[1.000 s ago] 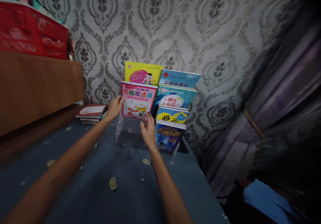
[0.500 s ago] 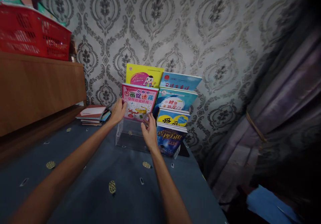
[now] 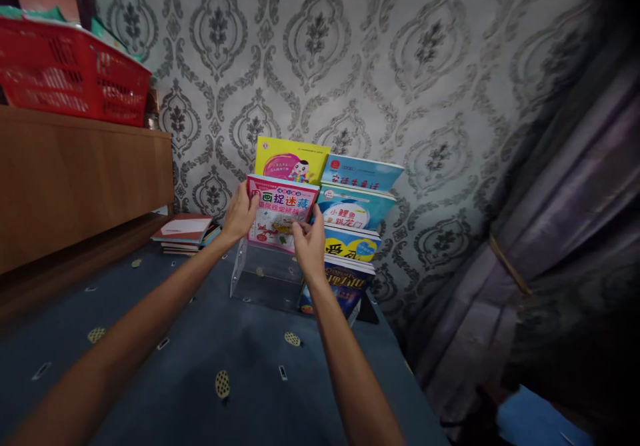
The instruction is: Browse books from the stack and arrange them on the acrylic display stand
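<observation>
A clear tiered display stand (image 3: 263, 274) sits on a blue patterned surface against the wall. I hold a pink picture book (image 3: 281, 211) on the stand's left side. My left hand (image 3: 239, 213) grips the book's left edge. My right hand (image 3: 309, 240) pinches its lower right corner. Behind the pink book stands a yellow book (image 3: 292, 160). The stand's right column holds several stacked blue and yellow books (image 3: 353, 218).
A small pile of books (image 3: 186, 232) lies on the surface to the left. A wooden cabinet (image 3: 80, 186) carries a red basket (image 3: 70, 73) at far left. Purple curtains (image 3: 545, 233) hang on the right. Patterned wallpaper (image 3: 380, 53) backs the stand.
Both hands have risen a little on the pink book, and the book sits slightly higher in the stand. The view has shifted a bit to the left.
</observation>
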The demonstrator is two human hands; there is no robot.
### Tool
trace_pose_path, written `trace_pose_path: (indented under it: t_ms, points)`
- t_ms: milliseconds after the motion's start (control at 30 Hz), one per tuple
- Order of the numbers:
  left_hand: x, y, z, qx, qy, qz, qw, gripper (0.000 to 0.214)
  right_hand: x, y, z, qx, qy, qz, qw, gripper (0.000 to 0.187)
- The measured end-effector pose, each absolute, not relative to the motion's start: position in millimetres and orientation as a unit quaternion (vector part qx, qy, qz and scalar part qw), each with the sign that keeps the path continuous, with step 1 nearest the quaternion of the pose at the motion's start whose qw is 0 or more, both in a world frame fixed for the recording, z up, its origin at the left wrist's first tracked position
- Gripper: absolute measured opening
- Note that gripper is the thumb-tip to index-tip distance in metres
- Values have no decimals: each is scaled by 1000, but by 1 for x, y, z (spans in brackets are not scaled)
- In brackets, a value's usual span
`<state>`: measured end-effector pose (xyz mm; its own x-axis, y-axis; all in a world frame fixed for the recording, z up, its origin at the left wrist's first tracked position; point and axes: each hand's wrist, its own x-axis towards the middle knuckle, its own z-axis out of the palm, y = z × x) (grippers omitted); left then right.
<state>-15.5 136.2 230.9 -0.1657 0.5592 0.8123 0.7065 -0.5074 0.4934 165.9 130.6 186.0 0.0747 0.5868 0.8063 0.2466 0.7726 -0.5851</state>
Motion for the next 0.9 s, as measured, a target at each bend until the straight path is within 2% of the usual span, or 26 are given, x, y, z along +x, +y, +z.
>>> trace_pose_path:
  t_ms: [600,900]
  points:
    - [-3,146,227,-614,-504,-604,58,37,165,141,192,-332,-652,151,665,69]
    - [2,154,222,-593,-494,-628,103,40,162,130,195,-324,-629,176,685,73]
